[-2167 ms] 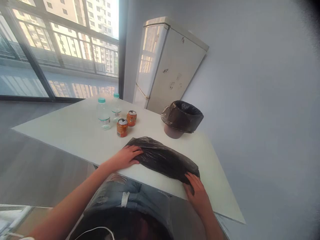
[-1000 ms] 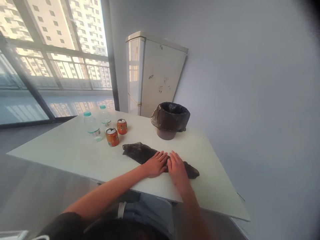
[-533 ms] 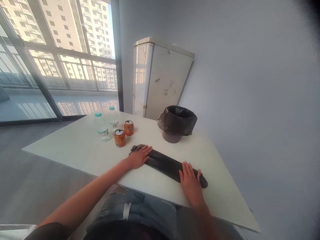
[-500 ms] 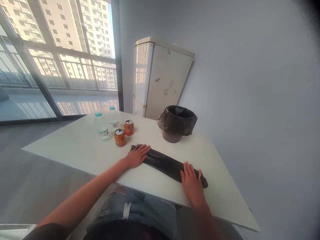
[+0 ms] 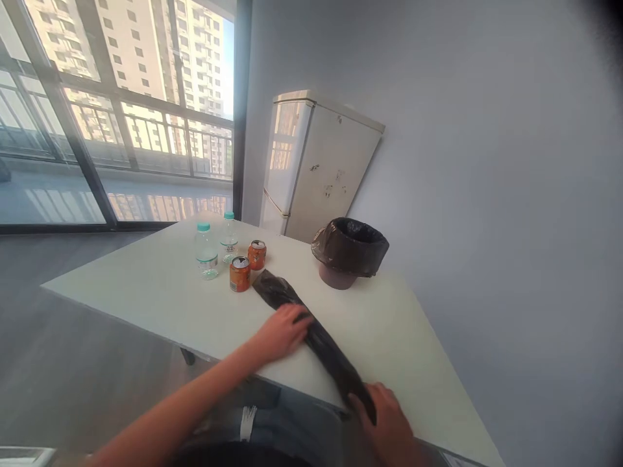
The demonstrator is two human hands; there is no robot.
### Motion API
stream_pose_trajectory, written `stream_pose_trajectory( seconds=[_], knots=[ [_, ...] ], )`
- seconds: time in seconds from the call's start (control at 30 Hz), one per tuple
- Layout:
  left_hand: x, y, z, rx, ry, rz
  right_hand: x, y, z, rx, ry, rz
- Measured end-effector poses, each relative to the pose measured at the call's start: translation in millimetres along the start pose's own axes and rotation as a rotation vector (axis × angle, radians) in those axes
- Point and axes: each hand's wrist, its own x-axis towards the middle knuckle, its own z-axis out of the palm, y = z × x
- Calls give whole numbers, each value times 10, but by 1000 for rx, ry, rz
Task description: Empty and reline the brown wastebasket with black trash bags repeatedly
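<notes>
A black plastic bag, folded into a long strip, lies slantwise across the white table. My left hand, a little blurred, has its fingers curled over the strip near its middle. At the near end, by the table's front edge, my right hand grips the bag between thumb and fingers. The strip's far end is loose and reaches close to an orange can. Behind it stands a second orange can.
Two clear bottles with teal caps, a nearer bottle and a farther bottle, stand left of the cans. A bin lined with a dark bag is toward the back. Beyond are a fridge and glass doors.
The bag strip has swung to a steeper slant, its near end drawn toward me by my right hand. My left hand has slid from the far end to mid-strip, and both hands' fingers have curled.
</notes>
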Motion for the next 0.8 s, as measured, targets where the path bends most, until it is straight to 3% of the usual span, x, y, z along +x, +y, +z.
stream_pose_trajectory(
  seconds=[0.07,0.13,0.27,0.4,0.6,0.8],
  knots=[
    [-161,194,-3,-112,-133,116,-77,-101,38,100,-56,-221],
    [-306,258,6,-181,-251,144,-68,-116,70,106,-33,-365],
    [-408,145,25,-285,-358,159,133,-94,192,-105,37,-518],
    [-365,85,12,-302,-404,175,268,-235,284,-267,117,-736],
    [-256,195,38,-215,-478,231,197,-466,191,-188,230,-762],
    [15,199,-2,-325,-563,339,102,-539,240,-61,462,-738]
  ],
)
